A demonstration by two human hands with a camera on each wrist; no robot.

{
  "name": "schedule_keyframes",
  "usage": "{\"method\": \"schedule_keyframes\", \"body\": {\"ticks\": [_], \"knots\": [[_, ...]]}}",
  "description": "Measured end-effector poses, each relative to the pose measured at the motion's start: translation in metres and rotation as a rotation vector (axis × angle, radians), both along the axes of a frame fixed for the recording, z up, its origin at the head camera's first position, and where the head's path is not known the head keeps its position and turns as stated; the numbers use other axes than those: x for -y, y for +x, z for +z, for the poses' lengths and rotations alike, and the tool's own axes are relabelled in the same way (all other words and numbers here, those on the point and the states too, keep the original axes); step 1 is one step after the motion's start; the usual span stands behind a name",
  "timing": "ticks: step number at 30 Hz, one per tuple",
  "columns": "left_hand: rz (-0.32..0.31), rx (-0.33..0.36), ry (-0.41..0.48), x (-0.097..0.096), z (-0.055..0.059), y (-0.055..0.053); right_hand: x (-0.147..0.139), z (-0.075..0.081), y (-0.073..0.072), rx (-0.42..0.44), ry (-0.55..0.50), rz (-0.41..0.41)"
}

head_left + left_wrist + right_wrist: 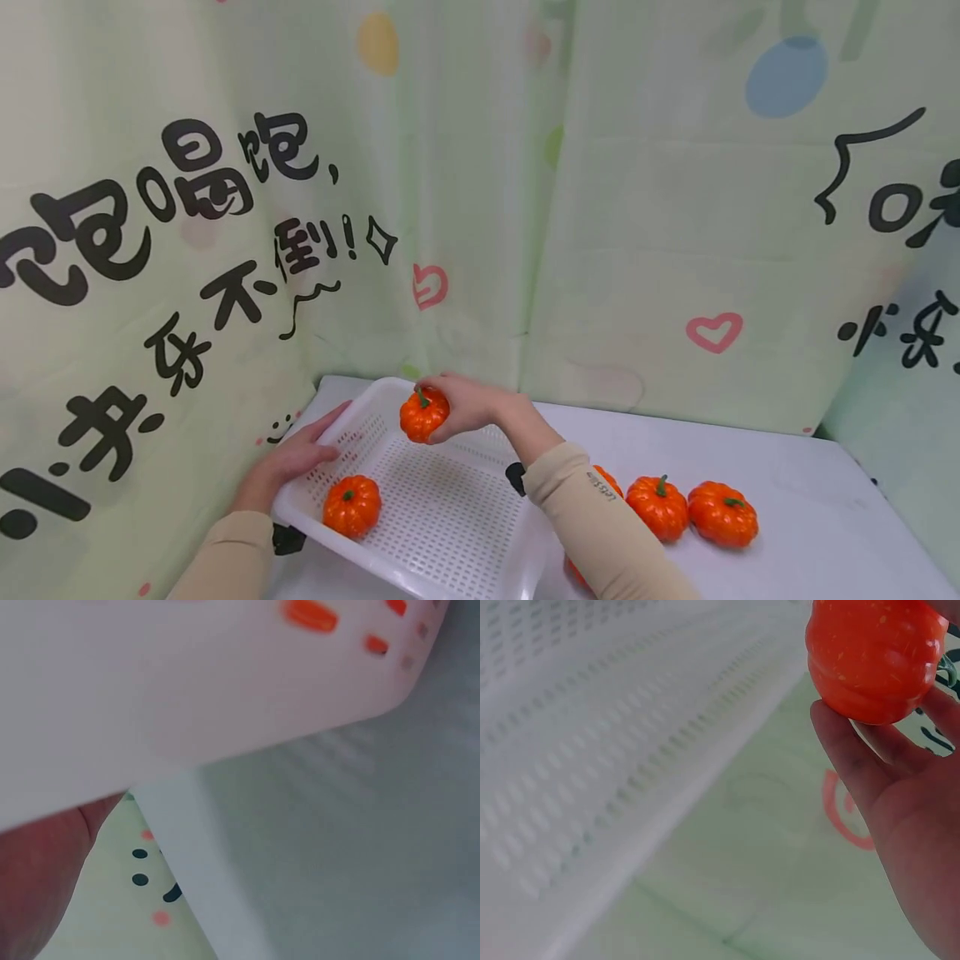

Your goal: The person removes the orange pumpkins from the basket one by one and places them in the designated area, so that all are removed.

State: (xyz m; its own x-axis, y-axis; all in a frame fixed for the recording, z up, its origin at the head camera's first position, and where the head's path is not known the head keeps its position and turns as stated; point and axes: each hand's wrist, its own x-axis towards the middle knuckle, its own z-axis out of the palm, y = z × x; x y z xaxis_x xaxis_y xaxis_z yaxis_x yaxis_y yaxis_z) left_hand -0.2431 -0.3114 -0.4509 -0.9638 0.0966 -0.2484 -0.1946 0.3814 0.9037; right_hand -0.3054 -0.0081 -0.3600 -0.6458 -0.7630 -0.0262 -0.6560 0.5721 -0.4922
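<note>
My right hand (480, 410) grips a small orange pumpkin (420, 418) with a green stem, above the far end of a white plastic basket (450, 508). In the right wrist view, the fingers curl round this pumpkin (874, 664) beside the basket's perforated wall (622, 772). A second pumpkin (351, 510) lies inside the basket in the near left corner. At the basket's left side, my left hand (292, 460) holds the rim, thumb over the inner side. Part of that hand (45, 877) shows below the basket wall (210, 697) in the left wrist view.
Right of the basket, several more pumpkins sit on the white table (810, 508), among them one pumpkin (658, 510) beside another (723, 515); my right sleeve (600, 525) partly covers others. A printed pale green curtain (480, 208) hangs behind and to the left.
</note>
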Motion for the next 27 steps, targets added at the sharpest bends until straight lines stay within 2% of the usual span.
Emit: {"method": "schedule_keyframes", "body": {"ticks": [5,10,20,27], "knots": [[-0.013,-0.009,-0.010,0.002,0.003,0.000,-0.023,0.016,0.005,-0.009,-0.008,-0.014],[-0.026,-0.004,-0.005,0.003,0.002,0.001,-0.052,0.024,0.012,-0.002,-0.006,-0.055],[-0.046,-0.020,-0.055,0.000,0.001,0.000,-0.117,0.023,0.029,-0.002,-0.013,-0.147],[-0.067,-0.026,-0.083,0.001,0.001,0.000,-0.152,0.022,0.041,-0.026,-0.012,-0.207]]}}
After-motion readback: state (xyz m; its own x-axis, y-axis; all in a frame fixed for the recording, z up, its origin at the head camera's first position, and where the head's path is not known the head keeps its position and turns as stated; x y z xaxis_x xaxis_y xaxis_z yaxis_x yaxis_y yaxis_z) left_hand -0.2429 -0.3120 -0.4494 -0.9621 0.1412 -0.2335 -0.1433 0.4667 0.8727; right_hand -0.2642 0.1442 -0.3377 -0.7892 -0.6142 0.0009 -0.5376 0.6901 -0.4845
